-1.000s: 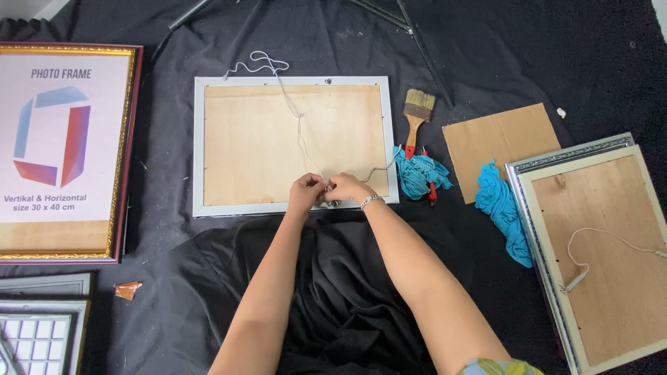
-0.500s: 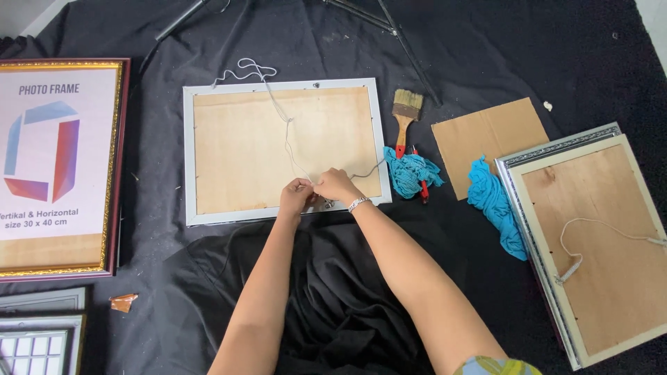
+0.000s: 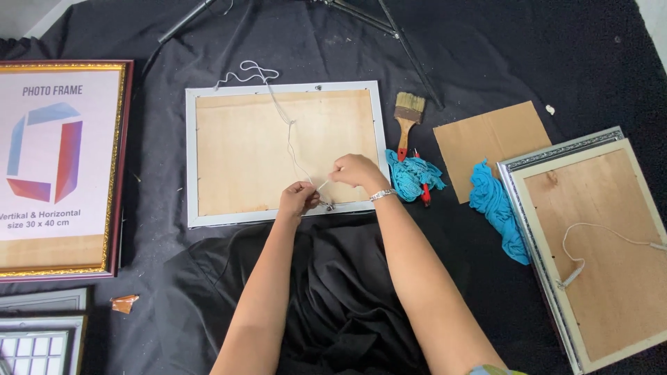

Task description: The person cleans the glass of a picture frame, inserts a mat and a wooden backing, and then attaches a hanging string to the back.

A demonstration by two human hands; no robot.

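A white picture frame [image 3: 192, 158] lies face down on the black cloth, showing its pale wooden backboard. A thin white string [image 3: 279, 111] runs from beyond the frame's top edge down across the board to its near edge. My left hand [image 3: 299, 199] pinches the string at a small metal ring [image 3: 326, 205] on the near rail. My right hand [image 3: 356, 172], with a silver bracelet on the wrist, holds the string's end just right of it, and a short taut stretch spans the two hands.
A red-handled paintbrush [image 3: 406, 118] and crumpled teal cloths [image 3: 414, 173] lie right of the frame, then a cardboard sheet [image 3: 490, 139] and another face-down frame [image 3: 590, 243] with a string. A gold-edged frame [image 3: 118, 160] lies left. Tripod legs [image 3: 389, 28] cross the top.
The hands, pressed together at the frame's near edge before, have come apart: my right hand has drawn up and to the right, pulling a short length of string taut.
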